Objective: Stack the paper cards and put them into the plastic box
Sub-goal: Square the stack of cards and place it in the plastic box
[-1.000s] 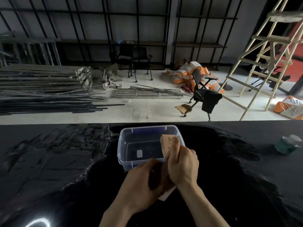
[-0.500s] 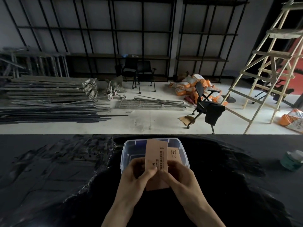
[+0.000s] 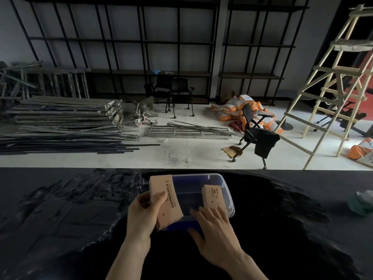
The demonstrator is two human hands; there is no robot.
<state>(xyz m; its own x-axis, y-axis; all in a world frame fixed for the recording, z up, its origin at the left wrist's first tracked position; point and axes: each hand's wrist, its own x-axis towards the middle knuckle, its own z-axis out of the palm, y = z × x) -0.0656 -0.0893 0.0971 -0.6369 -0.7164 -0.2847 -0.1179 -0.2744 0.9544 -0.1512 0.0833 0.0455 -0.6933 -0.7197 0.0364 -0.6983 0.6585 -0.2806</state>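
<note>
A clear plastic box (image 3: 227, 186) stands on the black table just in front of me. My left hand (image 3: 144, 215) grips a thick stack of tan paper cards (image 3: 165, 199), tilted over the box's left side. My right hand (image 3: 214, 225) holds a smaller stack of tan cards (image 3: 213, 196) upright inside the right half of the box, fingers spread at its lower end. The lower edge of that stack is hidden by my fingers.
The black table (image 3: 60, 219) has a wrinkled dark cover and ends at a far edge just beyond the box. A green roll of tape (image 3: 362, 202) lies at the table's right side. Beyond are the floor, metal bars, chairs and a wooden ladder.
The single stack held by both hands has been split in two. My left hand moved left with one part, and my right hand lowered the other part into the box.
</note>
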